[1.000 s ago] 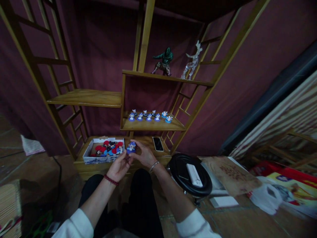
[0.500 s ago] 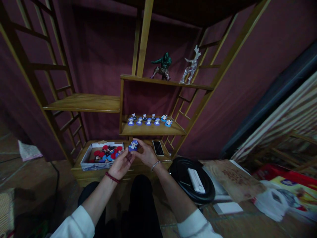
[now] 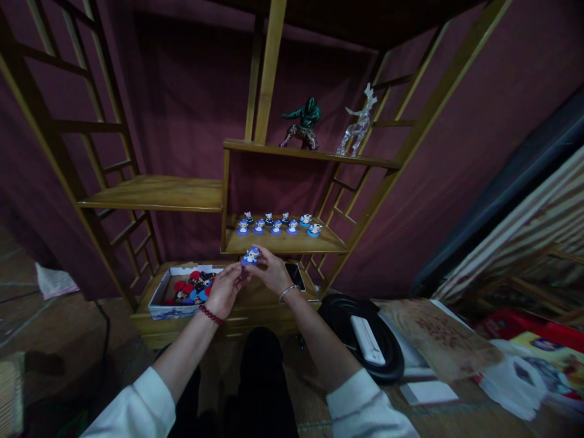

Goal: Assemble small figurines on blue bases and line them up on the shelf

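Observation:
A small figurine [image 3: 250,255] with a purple cap, white body and purple round base is held upright in front of the small shelf. My right hand [image 3: 272,275] pinches it from the right between thumb and fingers. From the lower left, my left hand [image 3: 227,288] has its thumb and curled fingers at the base. Behind, on the small shelf [image 3: 283,245], stand similar purple figurines [image 3: 276,227] in a front row, black-and-white ones [image 3: 269,218] behind them, and two blue-based ones [image 3: 314,230] at the right.
An open box [image 3: 171,311] of red, blue and black figurines sits left on the low cabinet; a phone [image 3: 295,276] lies right. Above stand a green crouching statue [image 3: 302,123] and a clear deer [image 3: 357,125]. Coiled black hose [image 3: 395,359] and a plastic bag [image 3: 513,380] lie on the floor.
Both hands have moved up and slightly right with the purple figurine, closer to the small shelf. My left hand now sits lower against its base. The view has shifted slightly.

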Action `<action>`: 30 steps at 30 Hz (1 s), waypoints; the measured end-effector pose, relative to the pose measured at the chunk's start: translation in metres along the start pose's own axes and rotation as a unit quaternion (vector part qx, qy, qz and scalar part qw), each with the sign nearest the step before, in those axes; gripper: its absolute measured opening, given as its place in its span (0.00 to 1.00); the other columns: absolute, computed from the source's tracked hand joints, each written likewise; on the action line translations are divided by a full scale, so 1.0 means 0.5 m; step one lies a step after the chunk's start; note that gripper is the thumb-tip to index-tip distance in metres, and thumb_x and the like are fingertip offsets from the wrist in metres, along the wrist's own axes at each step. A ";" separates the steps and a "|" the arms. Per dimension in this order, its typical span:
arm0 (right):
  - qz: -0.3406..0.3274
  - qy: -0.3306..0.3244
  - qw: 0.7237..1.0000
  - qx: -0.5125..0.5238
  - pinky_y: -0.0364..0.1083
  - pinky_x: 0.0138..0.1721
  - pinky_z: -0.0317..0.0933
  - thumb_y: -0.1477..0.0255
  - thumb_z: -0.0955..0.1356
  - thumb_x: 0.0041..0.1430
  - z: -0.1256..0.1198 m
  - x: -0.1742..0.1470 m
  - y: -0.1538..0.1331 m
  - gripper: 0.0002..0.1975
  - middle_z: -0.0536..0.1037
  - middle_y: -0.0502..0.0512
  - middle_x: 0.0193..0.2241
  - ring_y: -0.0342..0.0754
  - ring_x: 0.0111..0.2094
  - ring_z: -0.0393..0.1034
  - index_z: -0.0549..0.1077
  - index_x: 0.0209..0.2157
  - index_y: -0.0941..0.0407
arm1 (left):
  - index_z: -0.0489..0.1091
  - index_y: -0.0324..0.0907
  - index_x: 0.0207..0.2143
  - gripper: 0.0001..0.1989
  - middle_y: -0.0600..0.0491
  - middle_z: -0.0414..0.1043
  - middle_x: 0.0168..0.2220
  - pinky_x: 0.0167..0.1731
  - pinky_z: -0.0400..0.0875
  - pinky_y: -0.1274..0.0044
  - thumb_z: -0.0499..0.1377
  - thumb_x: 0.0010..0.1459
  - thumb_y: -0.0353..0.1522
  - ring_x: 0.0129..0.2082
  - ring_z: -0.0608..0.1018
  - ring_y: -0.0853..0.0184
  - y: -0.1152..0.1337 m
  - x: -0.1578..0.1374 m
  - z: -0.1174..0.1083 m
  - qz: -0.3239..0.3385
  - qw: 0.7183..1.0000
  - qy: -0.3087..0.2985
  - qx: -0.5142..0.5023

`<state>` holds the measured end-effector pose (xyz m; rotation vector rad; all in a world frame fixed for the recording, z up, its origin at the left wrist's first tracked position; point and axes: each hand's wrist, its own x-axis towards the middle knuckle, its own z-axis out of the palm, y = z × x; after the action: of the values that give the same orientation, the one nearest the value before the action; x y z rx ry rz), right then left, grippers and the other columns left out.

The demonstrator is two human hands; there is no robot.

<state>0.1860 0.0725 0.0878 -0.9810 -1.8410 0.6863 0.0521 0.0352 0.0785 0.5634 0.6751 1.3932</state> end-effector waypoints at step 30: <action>0.022 0.007 0.992 -0.127 0.50 0.44 0.60 0.73 0.69 0.44 0.007 0.138 0.074 0.35 0.71 0.55 0.40 0.47 0.37 0.68 0.55 0.55 0.52 | 0.67 0.40 0.40 0.20 0.45 0.62 0.50 0.58 0.40 0.64 0.56 0.42 0.21 0.57 0.54 0.58 0.027 0.065 -0.011 0.291 0.865 -0.090 0.399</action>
<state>0.1767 0.1503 0.0892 -1.1888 -1.9323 0.4770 0.0402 0.0687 0.0810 1.6479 0.9737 1.5460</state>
